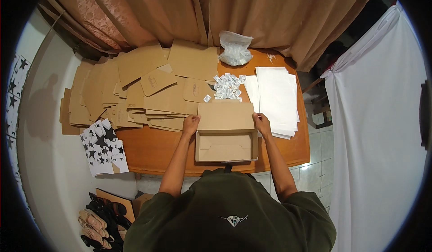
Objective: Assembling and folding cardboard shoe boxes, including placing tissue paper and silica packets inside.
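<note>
An open brown cardboard box (197,148) stands in front of me near the table's front edge. Its lid (226,117) is raised and tilts away from me, and the inside holds only bare cardboard. At the lid's left edge my left hand (191,125) is closed, with fingers bent round the cardboard. My right hand (262,124) pinches the lid's right edge in the same way. Just beyond the lid lies a heap of small white-and-silver packets (228,87). A stack of white paper sheets (276,103) lies to the right of my right hand.
Flat cardboard box blanks (157,101) pile over the left of the wooden table (148,150). A clear plastic bag (235,49) sits at the back. Star-printed sheets (104,150) hang over the left edge. Shoes (96,225) stand lower left; a white cloth (373,130) hangs right.
</note>
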`<state>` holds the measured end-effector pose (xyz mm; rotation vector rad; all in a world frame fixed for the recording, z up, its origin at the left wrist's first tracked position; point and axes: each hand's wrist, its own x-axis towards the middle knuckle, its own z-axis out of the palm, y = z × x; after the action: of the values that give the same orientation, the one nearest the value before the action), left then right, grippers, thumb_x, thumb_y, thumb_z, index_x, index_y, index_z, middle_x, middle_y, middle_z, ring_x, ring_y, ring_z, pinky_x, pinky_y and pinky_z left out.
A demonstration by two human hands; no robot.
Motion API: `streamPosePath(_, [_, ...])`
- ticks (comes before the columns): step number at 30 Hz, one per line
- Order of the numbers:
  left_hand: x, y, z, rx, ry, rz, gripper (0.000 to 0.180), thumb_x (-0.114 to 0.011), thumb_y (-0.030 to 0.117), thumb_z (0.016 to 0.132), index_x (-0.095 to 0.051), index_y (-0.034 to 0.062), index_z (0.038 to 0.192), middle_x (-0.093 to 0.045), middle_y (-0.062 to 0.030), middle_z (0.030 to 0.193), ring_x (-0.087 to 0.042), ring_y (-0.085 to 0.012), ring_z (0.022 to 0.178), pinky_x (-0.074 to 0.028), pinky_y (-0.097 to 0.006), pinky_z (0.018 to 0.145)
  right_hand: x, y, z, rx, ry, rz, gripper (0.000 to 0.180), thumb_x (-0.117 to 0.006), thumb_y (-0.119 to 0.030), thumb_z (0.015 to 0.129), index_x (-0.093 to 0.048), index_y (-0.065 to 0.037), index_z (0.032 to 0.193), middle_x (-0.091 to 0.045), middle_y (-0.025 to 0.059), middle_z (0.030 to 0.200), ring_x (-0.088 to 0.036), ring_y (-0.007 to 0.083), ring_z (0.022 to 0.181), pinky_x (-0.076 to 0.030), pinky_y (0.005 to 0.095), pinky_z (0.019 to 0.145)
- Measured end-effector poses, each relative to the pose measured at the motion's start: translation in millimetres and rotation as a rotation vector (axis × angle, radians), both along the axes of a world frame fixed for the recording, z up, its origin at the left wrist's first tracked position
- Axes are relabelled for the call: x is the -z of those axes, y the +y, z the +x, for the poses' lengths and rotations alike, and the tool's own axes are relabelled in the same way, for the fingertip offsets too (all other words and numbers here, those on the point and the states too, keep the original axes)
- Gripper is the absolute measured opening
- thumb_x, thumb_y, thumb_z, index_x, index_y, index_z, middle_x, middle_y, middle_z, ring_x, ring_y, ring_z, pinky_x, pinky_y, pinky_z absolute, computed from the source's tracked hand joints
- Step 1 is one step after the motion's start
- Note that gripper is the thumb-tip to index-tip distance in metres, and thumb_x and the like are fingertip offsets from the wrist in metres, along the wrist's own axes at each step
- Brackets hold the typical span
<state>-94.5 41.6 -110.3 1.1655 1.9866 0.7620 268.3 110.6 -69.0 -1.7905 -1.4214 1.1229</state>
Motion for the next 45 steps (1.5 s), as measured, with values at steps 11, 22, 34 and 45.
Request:
streamPosePath(11, [-56.4, -126.0, 11.9, 0.021, -0.758, -0.083, 0.041, -0.050, 0.027, 0.109, -0.046, 0.0092, 0.145, -0.061, -0.0081, 0.132, -0.057, -0.0199, 0.118, -0.046, -0.033, 0.098, 6.0, -111.1, 40.6, -0.020, 0.673, -0.224, 0.048, -0.048, -0.041, 0.107, -0.054, -0.007, 0.140, -0.063, 0.0093, 0.132, -0.059, 0.0201, 0.120, -0.046, 0.0308, 0.099])
streamPosePath(22, [-66.7, -100.6, 17.9, -0.022, -0.569, 0.323, 0.047, -0.056, 0.013, 0.105, -0.042, 0.0078, 0.149, -0.057, -0.0202, 0.139, -0.058, -0.0243, 0.125, -0.048, -0.035, 0.103, -16.8, -71.1, 1.2, -0.221, 0.601, 0.016, 0.063, -0.060, -0.024, 0.103, -0.032, -0.010, 0.158, -0.038, 0.0189, 0.158, -0.037, 0.0296, 0.146, -0.034, 0.0406, 0.117])
streamPosePath(34, [-40.5, -84.6, 22.9, -0.026, -0.195, 0.298, 0.038, -0.057, 0.015, 0.103, -0.055, 0.0050, 0.140, -0.066, -0.0174, 0.130, -0.070, -0.0297, 0.108, -0.058, -0.038, 0.088, 1.1, -68.3, -7.4, -0.278, 0.264, 0.065, 0.053, -0.058, -0.031, 0.105, -0.043, -0.004, 0.148, -0.049, 0.0173, 0.151, -0.049, 0.0295, 0.138, -0.039, 0.0416, 0.113])
streamPosePath(45, [-65.6, -106.3, 14.9, 0.278, 0.066, 0.194, 0.068, -0.044, 0.055, 0.104, -0.031, 0.0201, 0.160, -0.045, -0.0209, 0.155, -0.045, -0.0430, 0.140, -0.036, -0.049, 0.115, -33.3, -82.7, 11.5, -0.556, 0.057, 0.077, 0.092, -0.060, -0.057, 0.096, -0.020, -0.007, 0.162, -0.029, 0.0222, 0.163, -0.030, 0.0377, 0.150, -0.033, 0.0489, 0.118])
